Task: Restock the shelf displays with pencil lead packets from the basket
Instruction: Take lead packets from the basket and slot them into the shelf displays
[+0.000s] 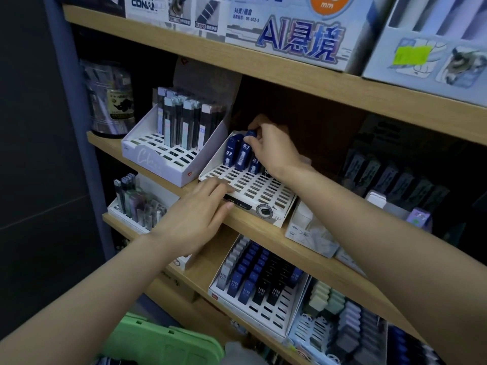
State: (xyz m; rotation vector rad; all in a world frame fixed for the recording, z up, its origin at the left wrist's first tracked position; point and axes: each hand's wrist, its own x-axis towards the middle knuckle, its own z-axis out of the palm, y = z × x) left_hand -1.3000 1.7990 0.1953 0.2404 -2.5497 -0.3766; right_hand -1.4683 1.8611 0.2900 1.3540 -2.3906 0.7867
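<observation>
A white slotted display tray [263, 192] stands on the middle shelf, with a few blue 0.3 lead packets [232, 154] upright in its back rows. My right hand [274, 148] pinches the top of one blue packet [246, 151] standing in a back slot. With straight fingers, my left hand [197, 214] rests on the tray's front left edge. A green basket [163, 341] shows at the bottom, below my left arm; its contents are hidden.
Another white tray [158, 156] with grey and black packets stands to the left. A clear jar [110, 101] sits at the shelf's far left. The lower shelf holds a tray of HB packets [253, 280] and erasers [342, 312]. Large boxes [297, 30] fill the top shelf.
</observation>
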